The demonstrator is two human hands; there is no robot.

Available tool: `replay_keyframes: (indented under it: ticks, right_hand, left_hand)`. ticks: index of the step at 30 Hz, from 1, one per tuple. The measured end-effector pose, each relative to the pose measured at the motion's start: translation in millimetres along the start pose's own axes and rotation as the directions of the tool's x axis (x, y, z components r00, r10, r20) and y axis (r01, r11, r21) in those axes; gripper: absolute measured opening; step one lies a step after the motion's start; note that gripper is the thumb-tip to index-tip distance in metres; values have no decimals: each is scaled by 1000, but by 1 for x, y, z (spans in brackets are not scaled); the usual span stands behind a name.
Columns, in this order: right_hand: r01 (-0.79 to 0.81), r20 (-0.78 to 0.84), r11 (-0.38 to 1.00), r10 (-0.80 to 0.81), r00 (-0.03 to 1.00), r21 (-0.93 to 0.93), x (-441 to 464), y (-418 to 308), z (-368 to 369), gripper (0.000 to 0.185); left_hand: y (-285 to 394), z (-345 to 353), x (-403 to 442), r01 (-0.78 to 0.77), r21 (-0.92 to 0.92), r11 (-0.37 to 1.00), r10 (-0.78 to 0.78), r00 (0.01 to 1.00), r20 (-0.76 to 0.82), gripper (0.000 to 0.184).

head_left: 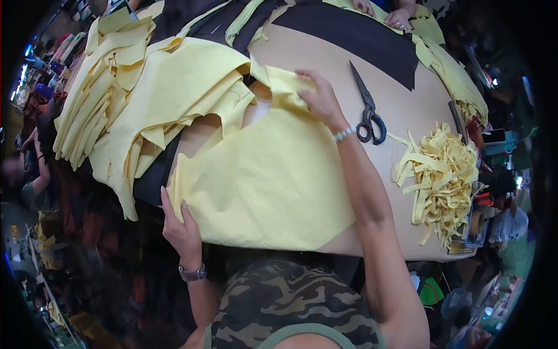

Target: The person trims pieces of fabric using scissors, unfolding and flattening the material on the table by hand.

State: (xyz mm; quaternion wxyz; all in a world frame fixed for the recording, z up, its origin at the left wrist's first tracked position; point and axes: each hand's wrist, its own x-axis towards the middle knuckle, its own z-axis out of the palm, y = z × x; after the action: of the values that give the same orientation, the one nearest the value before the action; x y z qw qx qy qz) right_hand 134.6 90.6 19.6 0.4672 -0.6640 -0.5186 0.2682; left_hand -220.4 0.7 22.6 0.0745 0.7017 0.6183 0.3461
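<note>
A large yellow fabric piece lies spread over the table's near edge, in front of me. My left hand is at its lower left edge, with the thumb and fingers apart around the folded side. At the upper right of the piece, my right hand has its fingers curved over the cloth edge; the fingertips pinch or press the fabric. More yellow pieces overlap in layers at the upper left, beside a folded yellow stack.
Black-handled scissors lie right of my right hand. A heap of yellow strips sits on the table at the right. Dark fabric lies at the back, near another person's hands. A phone is beyond the right edge.
</note>
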Motion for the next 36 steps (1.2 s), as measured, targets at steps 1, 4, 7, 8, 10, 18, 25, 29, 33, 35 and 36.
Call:
replay_keyframes:
  ticks: [1, 4, 7, 8, 10, 18, 25, 29, 33, 35, 36]
  right_hand:
    - [27, 38, 999, -26, 999, -35, -14, 2, -10, 46]
    - [122, -5, 984, -124, 992, -130, -32, 18, -37, 56]
    - [286, -196, 895, -366, 910, -342, -43, 0, -61, 59]
    - [300, -223, 901, -377, 899, -314, -43, -13, -69, 61]
    - [331, -272, 911, -392, 879, -246, -40, -35, -73, 63]
    - [60, -161, 995, -48, 986, 74, 33, 36, -48, 49]
    - [-84, -9, 969, 88, 996, 230, 68, 22, -51, 46]
    - [-118, -4, 960, 123, 992, 254, 110, -2, -60, 48]
    - [-84, -95, 943, 121, 988, 321, 137, -1, -55, 48]
    - [-52, -210, 977, 96, 973, 208, 126, -8, -56, 46]
    - [-46, -266, 988, 84, 960, 145, 115, -11, -57, 45]
  left_hand:
    - [5, 0, 7, -134, -14, 991, 134, 991, -31, 51]
    - [24, -15, 48, -383, 21, 924, 382, 913, -142, 52]
    - [39, -28, 102, -581, 161, 798, 602, 759, -249, 57]
    - [45, -32, 120, -610, 189, 769, 639, 730, -242, 58]
    - [54, -38, 151, -659, 255, 708, 706, 675, -216, 61]
    - [62, 42, 146, -665, 134, 735, 665, 745, 49, 53]
    - [92, 100, 14, -663, -347, 663, 719, 434, 543, 63]
    - [92, 88, 5, -692, -319, 648, 711, 397, 581, 64]
    - [92, 75, -7, -678, -306, 668, 686, 402, 606, 64]
    - [94, 73, -10, -664, -288, 690, 670, 437, 600, 63]
    - [95, 74, -13, -654, -286, 701, 663, 450, 598, 62]
